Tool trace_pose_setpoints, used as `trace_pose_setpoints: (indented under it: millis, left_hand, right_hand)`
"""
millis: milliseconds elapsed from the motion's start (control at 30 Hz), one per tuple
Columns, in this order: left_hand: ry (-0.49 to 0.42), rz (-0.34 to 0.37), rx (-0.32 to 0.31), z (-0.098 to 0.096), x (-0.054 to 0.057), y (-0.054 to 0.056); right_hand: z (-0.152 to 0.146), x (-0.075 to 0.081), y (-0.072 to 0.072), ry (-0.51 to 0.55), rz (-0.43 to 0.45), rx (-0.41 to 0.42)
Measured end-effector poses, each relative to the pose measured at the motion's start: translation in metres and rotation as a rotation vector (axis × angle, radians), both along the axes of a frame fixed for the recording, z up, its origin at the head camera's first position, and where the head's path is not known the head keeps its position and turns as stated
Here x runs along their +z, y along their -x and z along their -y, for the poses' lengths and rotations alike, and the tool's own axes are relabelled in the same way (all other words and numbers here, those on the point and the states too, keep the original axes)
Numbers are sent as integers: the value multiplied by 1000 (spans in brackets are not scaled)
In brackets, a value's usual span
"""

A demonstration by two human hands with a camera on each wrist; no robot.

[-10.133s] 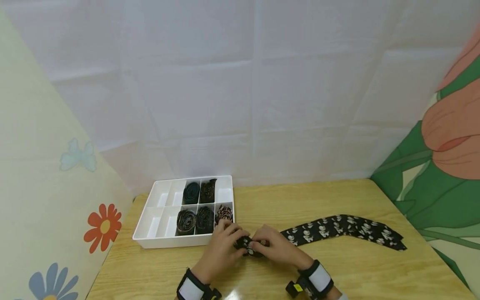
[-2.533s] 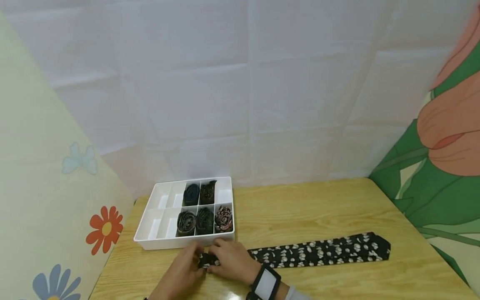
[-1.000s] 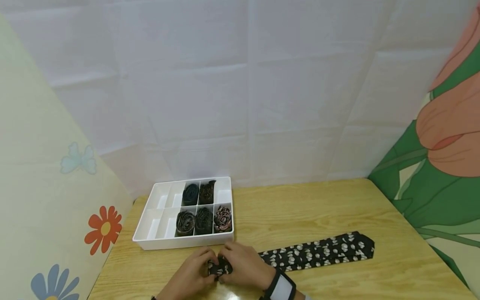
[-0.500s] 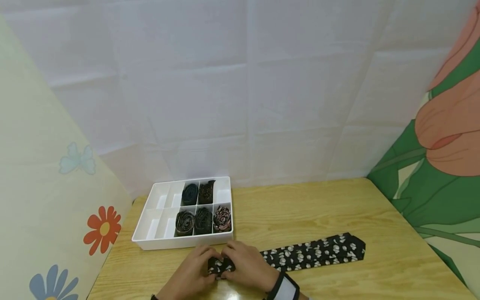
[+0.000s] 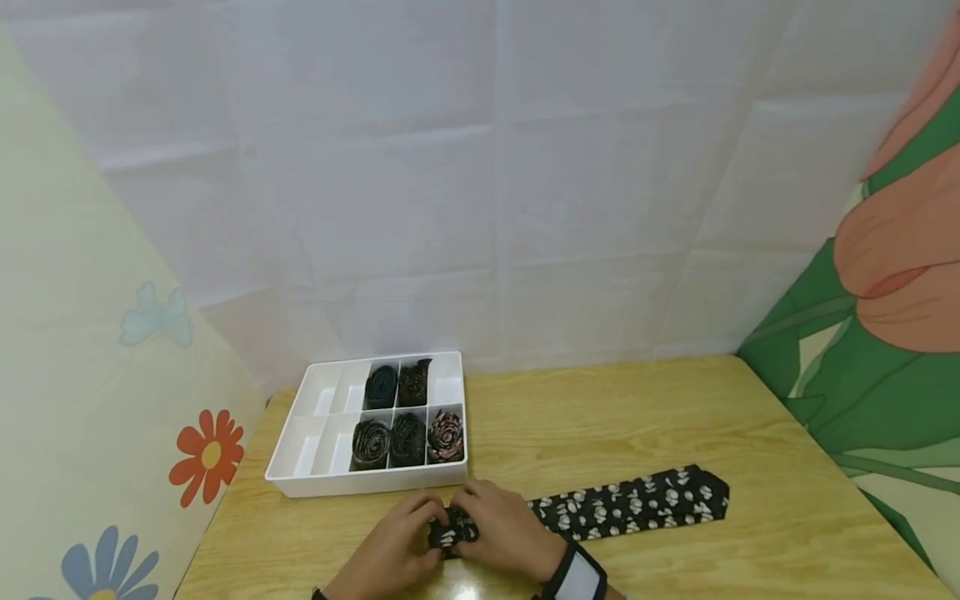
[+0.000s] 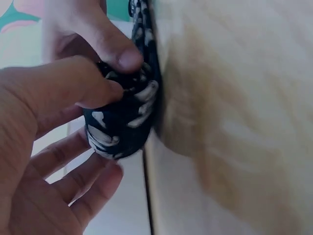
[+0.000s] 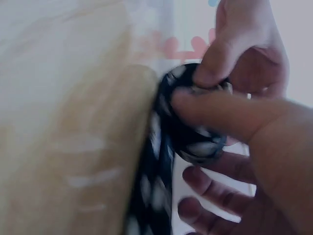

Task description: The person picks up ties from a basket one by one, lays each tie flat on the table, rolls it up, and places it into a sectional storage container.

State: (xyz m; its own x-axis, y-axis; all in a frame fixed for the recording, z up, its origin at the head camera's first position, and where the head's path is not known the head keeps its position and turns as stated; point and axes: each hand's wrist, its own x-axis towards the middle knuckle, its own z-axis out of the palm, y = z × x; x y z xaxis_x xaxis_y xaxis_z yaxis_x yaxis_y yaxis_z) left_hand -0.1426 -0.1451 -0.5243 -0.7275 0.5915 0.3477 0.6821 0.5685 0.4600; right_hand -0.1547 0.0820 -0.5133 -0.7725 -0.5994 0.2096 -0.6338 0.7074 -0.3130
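A black necktie with a white floral print is partly rolled up, its wide pointed end lying flat to the right in the head view. My left hand grips the left side of the roll, thumb on the near face and fingers around the far side. From the right, my right hand holds the same roll between thumb and fingers. Up close in the left wrist view, the rolled part of the necktie stands on its edge on the table, both thumbs pressing its coil. The right wrist view shows the flat length of necktie running out of the roll.
Just beyond my hands stands a white divided tray. Several rolled neckties sit in its compartments, among them a pinkish patterned one and a dark blue one. A white cloth backdrop rises behind the wooden table.
Over the last seconds the roll has taken up more of the necktie, and the flat tail has grown shorter, its pointed end drawing left. Both hands have shifted slightly right since half a second ago.
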Motion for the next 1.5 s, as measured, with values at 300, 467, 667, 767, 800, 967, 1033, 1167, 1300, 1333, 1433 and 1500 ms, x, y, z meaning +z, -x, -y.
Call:
trace_pose_setpoints:
  millis: [300,467,667,767,800,967,1033,1167,1300,1333,1433,1500]
  left_hand:
    - [41,-18,11,-4,-2,1]
    - [26,-5,4,-7,0,-1]
    - [-8,-14,-27,-12,-2,-2]
    - [-3,-65,-19,-14,-3,-1]
    - [4,-78,-14,-15,-4,0]
    - [13,-93,-26,-18,-7,1]
    - [16,-91,-33,-19,-5,1]
    - [39,-5,-25,-19,1,-2]
    - [21,86,-47,-19,3,-2]
    - [21,79,-51,-19,3,-2]
    - [28,15,-51,-20,2,0]
    - [35,-19,-51,-22,2,0]
  right_hand:
    - [-7,3,2,-27,47,10]
    - [-9,3,0,0,58,21]
    - [-12,2,-2,0,66,18]
    - [-14,2,-3,7,57,26]
    - [-15,1,-2,4,51,25]
    - [-20,5,-2,-15,65,37]
    - [-22,8,-3,-10,78,45]
    - [-26,13,-5,-29,94,38]
    - [-29,13,-7,-24,135,40]
    - [-29,13,-7,-16,140,43]
    - [-31,11,-9,-13,129,37]
    - [-32,10,-10,-29,116,20]
